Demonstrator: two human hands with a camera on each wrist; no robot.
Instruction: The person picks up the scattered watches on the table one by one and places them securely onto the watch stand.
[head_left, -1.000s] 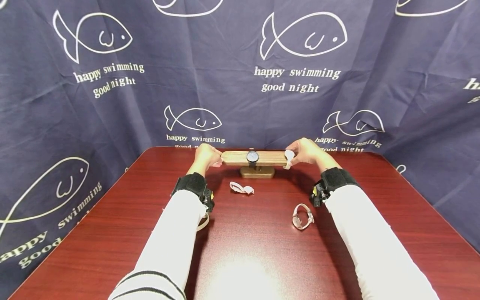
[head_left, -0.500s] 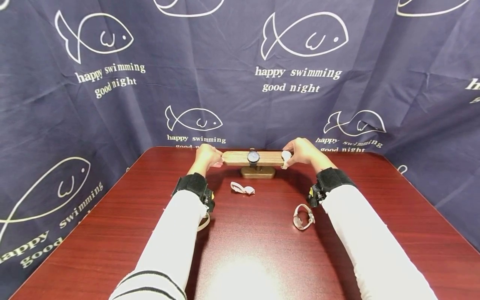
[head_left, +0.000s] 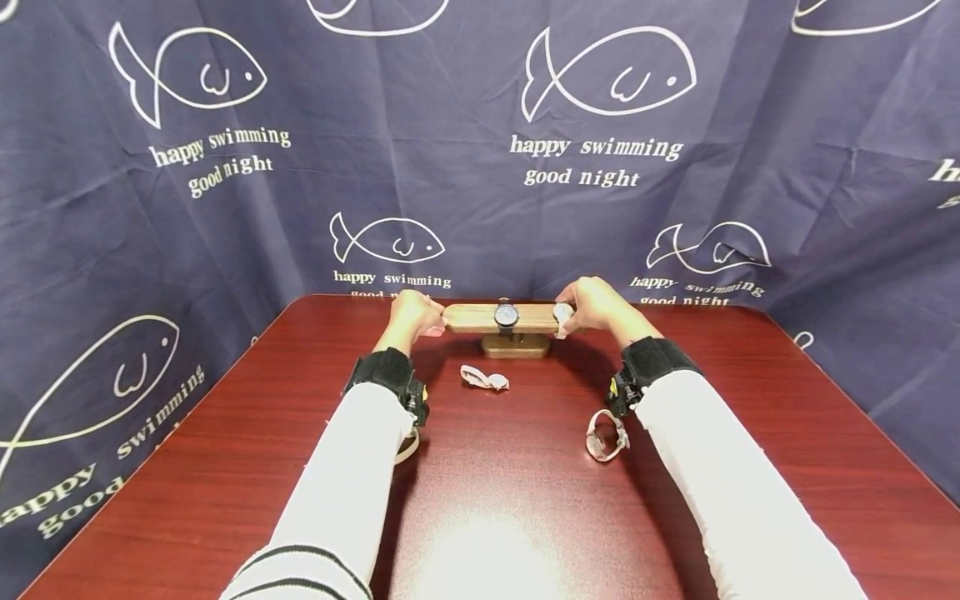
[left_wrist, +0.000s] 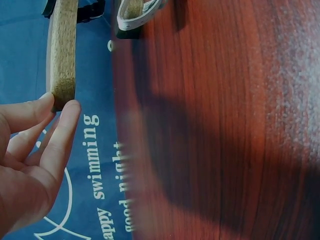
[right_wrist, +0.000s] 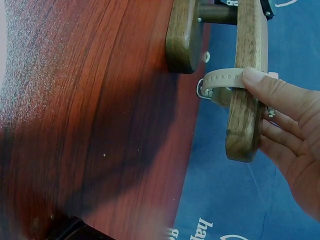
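Note:
A wooden watch stand (head_left: 472,317) stands at the far edge of the table, its bar carried on a round base (head_left: 516,346). A black watch (head_left: 506,315) is wrapped round the middle of the bar. My left hand (head_left: 412,312) holds the bar's left end (left_wrist: 62,50), pinching it between fingertips (left_wrist: 67,112). My right hand (head_left: 592,304) grips a beige watch (head_left: 561,315) looped over the bar right of the black one. In the right wrist view my thumb (right_wrist: 265,82) presses its strap (right_wrist: 222,80) against the bar (right_wrist: 247,75).
A pale pink watch (head_left: 485,379) lies on the red-brown table (head_left: 495,500) in front of the stand. A second light watch (head_left: 603,435) lies beside my right forearm. A dark blue fish-print curtain (head_left: 480,150) hangs close behind the table.
My right hand has slid the beige watch leftward along the bar, closer to the black watch. My left hand has stayed on the bar's left end.

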